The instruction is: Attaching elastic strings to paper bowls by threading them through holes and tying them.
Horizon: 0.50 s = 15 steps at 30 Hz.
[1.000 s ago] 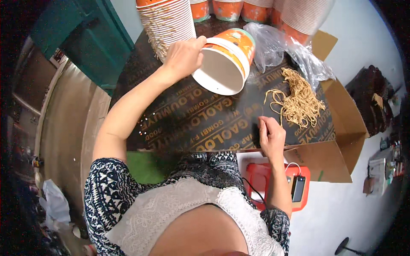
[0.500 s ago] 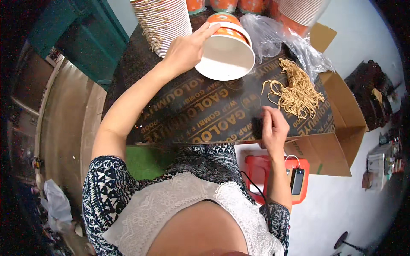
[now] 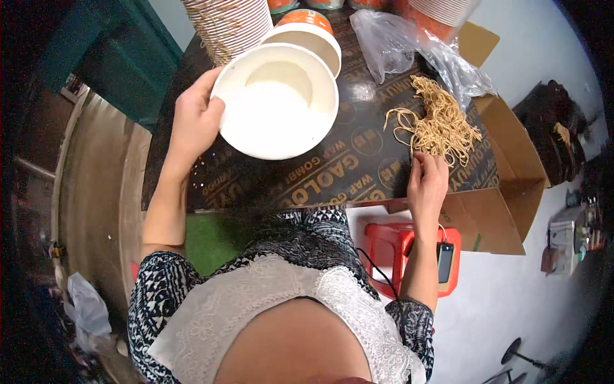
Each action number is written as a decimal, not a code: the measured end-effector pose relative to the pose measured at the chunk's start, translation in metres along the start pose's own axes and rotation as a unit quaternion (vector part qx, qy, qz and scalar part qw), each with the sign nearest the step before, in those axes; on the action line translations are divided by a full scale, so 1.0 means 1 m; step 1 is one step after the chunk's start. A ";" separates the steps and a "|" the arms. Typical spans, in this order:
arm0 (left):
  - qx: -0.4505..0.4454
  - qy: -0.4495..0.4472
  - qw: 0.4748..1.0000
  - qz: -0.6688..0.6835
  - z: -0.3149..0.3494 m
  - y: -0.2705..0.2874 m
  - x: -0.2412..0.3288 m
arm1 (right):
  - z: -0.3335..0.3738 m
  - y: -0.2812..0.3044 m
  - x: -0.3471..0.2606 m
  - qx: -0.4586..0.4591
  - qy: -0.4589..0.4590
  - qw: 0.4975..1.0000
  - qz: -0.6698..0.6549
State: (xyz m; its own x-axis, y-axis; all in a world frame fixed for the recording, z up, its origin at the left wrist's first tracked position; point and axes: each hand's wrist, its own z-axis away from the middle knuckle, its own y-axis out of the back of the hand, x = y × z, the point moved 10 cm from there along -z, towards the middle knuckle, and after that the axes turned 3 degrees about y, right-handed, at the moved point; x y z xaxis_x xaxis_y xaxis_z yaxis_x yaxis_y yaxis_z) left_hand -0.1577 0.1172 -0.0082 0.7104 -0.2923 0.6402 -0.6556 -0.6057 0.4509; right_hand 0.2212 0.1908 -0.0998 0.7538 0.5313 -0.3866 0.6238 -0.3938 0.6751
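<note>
My left hand (image 3: 194,121) grips the rim of a white paper bowl (image 3: 276,99), held mouth-up over the dark printed board (image 3: 307,173). Its inside looks bare. Behind it stands a second bowl (image 3: 309,35) with an orange outside. My right hand (image 3: 427,182) rests at the near edge of a pile of tan rubber bands (image 3: 436,125) on the board, fingers bent down onto the strands; whether it pinches any I cannot tell.
A tall stack of bowls (image 3: 227,22) stands at the back left and more at the back right. A crumpled clear plastic bag (image 3: 409,45) lies behind the bands. An open cardboard box (image 3: 505,192) sits right, and a red stool (image 3: 409,253) holding a small device stands below.
My left hand pulled the bowl off the stack, turned it mouth-up and brought it toward me. My right hand shifted right, up to the band pile.
</note>
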 end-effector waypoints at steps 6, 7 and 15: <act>-0.086 0.296 0.946 0.104 0.027 -0.001 -0.045 | -0.005 -0.015 0.007 -0.053 0.006 0.991 0.120; -0.091 0.321 0.935 0.122 0.032 -0.002 -0.050 | -0.004 -0.019 0.009 -0.051 0.011 0.992 0.113; 0.146 0.010 0.965 -0.220 0.033 0.033 0.010 | 0.018 -0.022 -0.001 -0.089 -0.108 0.982 -0.123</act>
State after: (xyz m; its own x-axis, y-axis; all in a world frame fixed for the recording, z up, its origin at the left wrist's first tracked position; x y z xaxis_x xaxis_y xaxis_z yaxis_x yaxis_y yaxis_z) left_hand -0.1639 0.0702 -0.0080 0.8965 0.0529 0.4399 -0.1901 -0.8509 0.4897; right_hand 0.2099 0.1857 -0.1254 0.6233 0.4142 -0.6633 0.7611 -0.1263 0.6363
